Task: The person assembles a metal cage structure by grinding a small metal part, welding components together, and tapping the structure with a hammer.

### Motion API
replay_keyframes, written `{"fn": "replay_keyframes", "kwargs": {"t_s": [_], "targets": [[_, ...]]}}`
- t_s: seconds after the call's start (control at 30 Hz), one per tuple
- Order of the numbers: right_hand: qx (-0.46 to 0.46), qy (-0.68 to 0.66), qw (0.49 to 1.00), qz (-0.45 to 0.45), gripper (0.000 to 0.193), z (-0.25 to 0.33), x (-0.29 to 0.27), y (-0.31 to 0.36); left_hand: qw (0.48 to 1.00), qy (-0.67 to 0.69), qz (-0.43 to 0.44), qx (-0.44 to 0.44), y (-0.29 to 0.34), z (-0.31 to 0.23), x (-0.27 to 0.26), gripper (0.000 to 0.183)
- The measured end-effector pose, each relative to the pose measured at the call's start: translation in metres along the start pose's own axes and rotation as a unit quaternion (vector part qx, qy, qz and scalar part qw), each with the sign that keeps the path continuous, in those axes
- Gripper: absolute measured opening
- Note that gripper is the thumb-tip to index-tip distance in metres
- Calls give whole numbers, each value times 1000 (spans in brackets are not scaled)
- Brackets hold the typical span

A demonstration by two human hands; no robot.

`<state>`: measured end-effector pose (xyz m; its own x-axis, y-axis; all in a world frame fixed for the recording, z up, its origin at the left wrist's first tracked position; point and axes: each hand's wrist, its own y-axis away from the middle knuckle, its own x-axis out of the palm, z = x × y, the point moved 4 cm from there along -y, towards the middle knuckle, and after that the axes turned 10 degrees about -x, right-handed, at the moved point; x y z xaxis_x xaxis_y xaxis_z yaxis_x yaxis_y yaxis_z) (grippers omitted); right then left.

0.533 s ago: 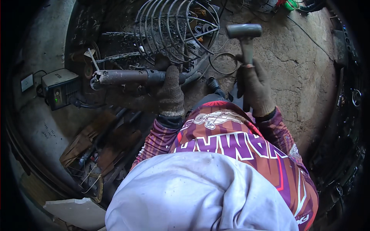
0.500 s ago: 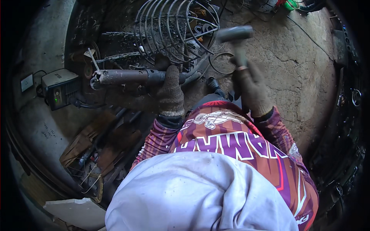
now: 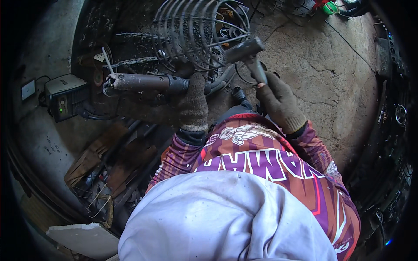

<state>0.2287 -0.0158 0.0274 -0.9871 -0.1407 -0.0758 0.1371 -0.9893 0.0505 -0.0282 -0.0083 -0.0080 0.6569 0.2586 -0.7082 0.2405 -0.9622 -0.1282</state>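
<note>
A worn knit glove covers my left hand [image 3: 193,102], which is closed round the grip of a brown tubular welding electrode holder [image 3: 139,81]. A thin pale electrode [image 3: 107,60] sticks up from the holder's far left end. My right hand [image 3: 282,102], also gloved, is wrapped round the handle of a hammer [image 3: 245,50]. Beyond both hands stands a curved cage of bent metal rods [image 3: 180,32]. The hammer head overlaps the cage's right lower edge in view; I cannot tell whether they touch.
A welding machine [image 3: 66,98] with a green display sits at left. Scrap metal and brown cloth [image 3: 93,156] lie lower left. A cable [image 3: 348,41] crosses the cracked concrete floor [image 3: 322,87]. Dark clutter [image 3: 392,143] lines the right side. My shoe [image 3: 239,93] shows between my hands.
The hammer has swung left and downward in the picture, its head now tilted beside the cage. My right hand has shifted slightly; the left hand and electrode holder have barely moved.
</note>
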Motion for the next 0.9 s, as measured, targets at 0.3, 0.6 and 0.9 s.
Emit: {"fn": "replay_keyframes", "kwargs": {"t_s": [0.3, 0.6, 0.9], "targets": [[79, -171, 978, -89, 40, 9, -18, 1, 957, -236, -45, 166, -4, -38, -18, 40], [96, -94, 991, -20, 43, 8, -16, -5, 979, -165, -33, 113, -4, -25, -15, 53], [79, -122, 987, -66, 43, 0, -19, 3, 967, -200, -41, 154, -3, -32, -17, 54]]}}
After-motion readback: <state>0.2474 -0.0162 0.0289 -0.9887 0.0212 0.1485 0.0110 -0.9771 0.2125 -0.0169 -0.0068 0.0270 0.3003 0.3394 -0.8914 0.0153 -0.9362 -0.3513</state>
